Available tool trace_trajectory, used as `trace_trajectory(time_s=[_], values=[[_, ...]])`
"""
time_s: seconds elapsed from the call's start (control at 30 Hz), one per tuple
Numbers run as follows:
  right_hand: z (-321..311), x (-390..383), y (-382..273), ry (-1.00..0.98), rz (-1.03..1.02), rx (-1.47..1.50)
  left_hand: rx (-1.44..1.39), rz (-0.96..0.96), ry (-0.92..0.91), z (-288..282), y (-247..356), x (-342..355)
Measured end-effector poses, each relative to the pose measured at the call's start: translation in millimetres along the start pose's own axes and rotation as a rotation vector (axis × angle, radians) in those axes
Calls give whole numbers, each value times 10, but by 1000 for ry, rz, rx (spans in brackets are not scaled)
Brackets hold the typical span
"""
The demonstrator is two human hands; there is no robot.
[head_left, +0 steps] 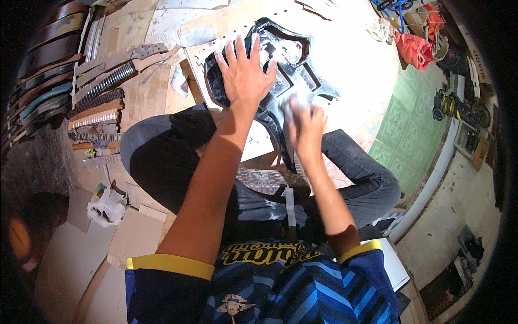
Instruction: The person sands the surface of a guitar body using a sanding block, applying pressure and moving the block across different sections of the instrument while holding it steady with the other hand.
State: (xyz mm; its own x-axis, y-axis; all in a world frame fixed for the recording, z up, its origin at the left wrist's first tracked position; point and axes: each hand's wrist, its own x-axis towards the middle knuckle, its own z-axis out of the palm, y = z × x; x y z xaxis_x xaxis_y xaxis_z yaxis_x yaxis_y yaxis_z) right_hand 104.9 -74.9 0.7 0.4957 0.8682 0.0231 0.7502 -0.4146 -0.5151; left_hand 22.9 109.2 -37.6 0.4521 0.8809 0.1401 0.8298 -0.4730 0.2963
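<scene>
"What's in the hands?"

"The left hand (pixel 245 75) lies flat, fingers spread wide, on the black guitar body (pixel 279 98), gripping nothing. The right hand (pixel 307 127) is curled at the body's near side, so blurred that I can't tell whether it holds anything"

"Where's the body, and what's hidden?"

"On a white board (pixel 259 144), just beyond the crossed legs (pixel 162 148). The left hand covers part of its left side, the right hand part of its near side, and glare washes out the area to the right"

"Anything around, or in the way?"

"The forearms (pixel 216 167) block part of the legs. Guitar necks (pixel 148 51) lie at the left; dark curved pieces (pixel 56 51) beyond are cut off by the black rim. A plastic bag (pixel 107 208) and cardboard (pixel 141 229) sit lower left, a red cloth (pixel 415 49) upper right, near green tiles (pixel 413 119)"
</scene>
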Motion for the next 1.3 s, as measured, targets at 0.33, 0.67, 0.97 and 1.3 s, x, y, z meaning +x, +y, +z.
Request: trace_trajectory(time_s=[0.33, 0.67, 0.97, 1.3], values=[[-58, 4, 163, 52, 77, -70, -18, 16, 19, 10, -1, -15], [-175, 425, 44, 64, 45, -55, -15, 7, -6, 15, 41, -13], [-136, 116, 209, 1, -5, -54, -23, 11, 11, -13, 53, 1], [-182, -123, 363, 22, -21, -126, 0, 16, 1, -22, 57, 9]])
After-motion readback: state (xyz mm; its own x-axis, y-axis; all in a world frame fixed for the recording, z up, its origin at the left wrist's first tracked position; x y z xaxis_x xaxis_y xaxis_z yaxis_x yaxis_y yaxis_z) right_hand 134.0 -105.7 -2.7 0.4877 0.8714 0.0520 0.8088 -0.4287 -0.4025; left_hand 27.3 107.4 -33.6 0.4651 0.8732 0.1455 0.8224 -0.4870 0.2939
